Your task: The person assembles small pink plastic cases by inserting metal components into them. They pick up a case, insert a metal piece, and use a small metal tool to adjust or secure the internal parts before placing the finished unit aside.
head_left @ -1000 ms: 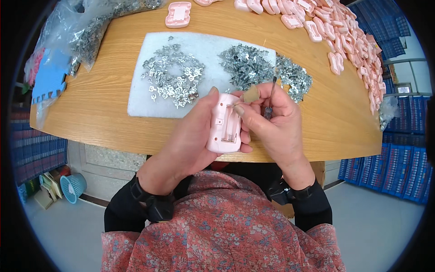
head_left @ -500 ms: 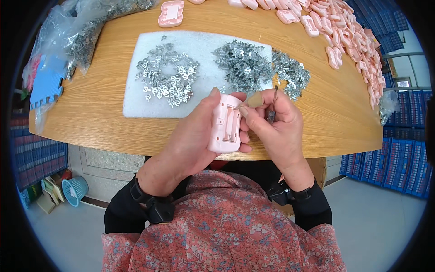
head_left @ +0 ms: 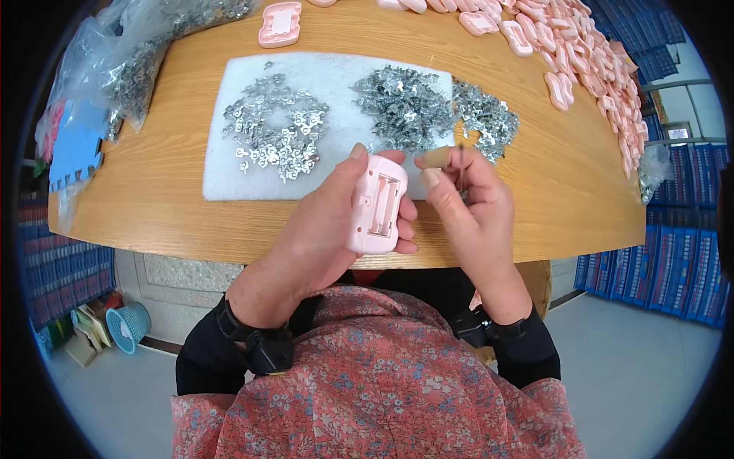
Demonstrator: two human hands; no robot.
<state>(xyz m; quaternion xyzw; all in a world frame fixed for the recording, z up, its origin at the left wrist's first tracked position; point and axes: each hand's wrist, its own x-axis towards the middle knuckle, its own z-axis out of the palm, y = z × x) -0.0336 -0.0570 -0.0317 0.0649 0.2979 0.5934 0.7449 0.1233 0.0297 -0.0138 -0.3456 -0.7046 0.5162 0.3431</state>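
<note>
My left hand (head_left: pixel 321 229) grips a pink plastic casing (head_left: pixel 375 205) with its open battery bay facing up, held just above the near edge of the wooden table (head_left: pixel 160 191). My right hand (head_left: pixel 470 210) is beside it on the right and pinches a thin tool with a wooden handle (head_left: pixel 447 158), its metal tip pointing up. Behind the hands lies a white foam pad (head_left: pixel 229 164) carrying a loose heap of small flat metal contacts (head_left: pixel 277 138) and a denser heap of metal clips (head_left: pixel 405 107).
A third heap of metal parts (head_left: pixel 485 118) lies on the bare wood right of the pad. Many pink casings (head_left: pixel 589 69) are piled along the far right rim, one more (head_left: pixel 280 21) at the far edge. Clear bags of metal parts (head_left: pixel 130 69) sit at the far left.
My right hand has drawn away from the casing to the right, taking the tool with it. The casing has tilted so the open bay shows more.
</note>
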